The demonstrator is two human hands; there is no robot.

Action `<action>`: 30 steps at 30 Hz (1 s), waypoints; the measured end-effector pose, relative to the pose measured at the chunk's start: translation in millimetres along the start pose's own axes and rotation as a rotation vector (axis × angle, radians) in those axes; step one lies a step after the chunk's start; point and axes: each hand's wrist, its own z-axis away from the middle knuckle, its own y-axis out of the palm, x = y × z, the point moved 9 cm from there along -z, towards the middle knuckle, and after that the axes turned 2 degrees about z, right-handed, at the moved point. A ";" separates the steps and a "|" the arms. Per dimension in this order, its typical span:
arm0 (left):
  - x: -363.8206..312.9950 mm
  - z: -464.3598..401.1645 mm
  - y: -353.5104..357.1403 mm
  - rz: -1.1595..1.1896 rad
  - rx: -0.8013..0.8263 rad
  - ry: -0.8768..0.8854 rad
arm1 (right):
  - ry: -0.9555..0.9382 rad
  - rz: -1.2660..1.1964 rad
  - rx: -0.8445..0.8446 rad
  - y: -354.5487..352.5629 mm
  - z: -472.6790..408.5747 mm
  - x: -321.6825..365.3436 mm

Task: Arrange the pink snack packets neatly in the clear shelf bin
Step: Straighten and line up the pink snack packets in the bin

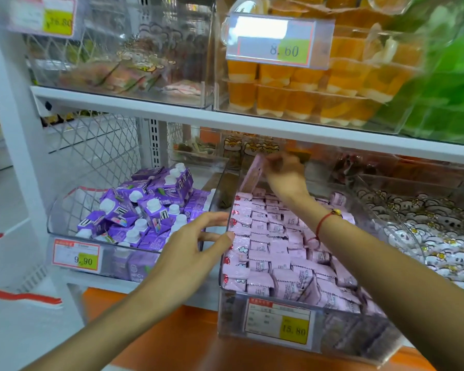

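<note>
Pink packet stands upright, long axis vertical, in right hand.

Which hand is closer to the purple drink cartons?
The left hand. It rests on the left wall of the clear bin, right beside the purple drink cartons. The right hand is farther off, at the bin's back, holding up a pink packet.

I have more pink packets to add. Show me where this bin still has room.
Bare floor shows only at the clear bin's back left corner, between its left wall and the raised packet in the right hand. Everywhere forward, the pink packets lie tightly packed.
</note>
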 end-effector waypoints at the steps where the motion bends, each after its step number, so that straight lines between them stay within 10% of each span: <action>1: 1.3 0.1 -0.3 -0.003 -0.001 -0.001 | 0.041 -0.125 -0.056 -13.4 9.7 -0.3; 6: -6.2 4.0 -13.1 -0.111 -0.158 0.126 | 0.270 -0.565 -0.168 -64.7 79.3 -7.1; 14: -72.6 27.3 9.0 -0.397 -0.090 0.616 | 0.435 -0.914 0.214 -47.6 155.2 4.9; 23: -15.5 11.7 16.6 0.418 0.017 -0.228 | -0.089 -0.386 0.308 -67.6 150.6 35.2; 30: -22.8 8.5 20.5 0.336 0.096 -0.114 | 0.127 -0.545 0.277 -61.2 148.8 12.5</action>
